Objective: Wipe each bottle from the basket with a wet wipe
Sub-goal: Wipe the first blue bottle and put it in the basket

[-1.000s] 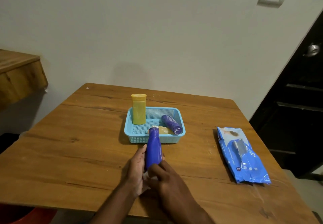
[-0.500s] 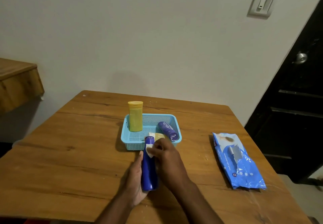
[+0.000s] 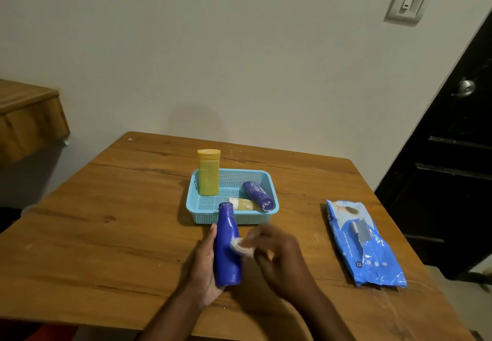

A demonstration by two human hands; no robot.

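Head view: my left hand [image 3: 205, 266] curls round blue bottle [image 3: 226, 247], held just in front of basket [image 3: 197, 205], cap toward it. My right hand [image 3: 277, 255], blurred, pinches wipe [image 3: 241, 246] against bottle's right side. In basket: yellow bottle [image 3: 208, 173] upright at back left, purple bottle [image 3: 257, 195] lying at right, small tan bottle [image 3: 243, 204] lying at front. Wipe pack [image 3: 364, 245] on tabletop [image 3: 106, 221], well right of basket.

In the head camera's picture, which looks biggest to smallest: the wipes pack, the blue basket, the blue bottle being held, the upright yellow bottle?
1. Basket and wipes pack: similar, and the pack lies nearer, so unranked.
2. Blue bottle, nearest the camera, which flatters it.
3. Yellow bottle.
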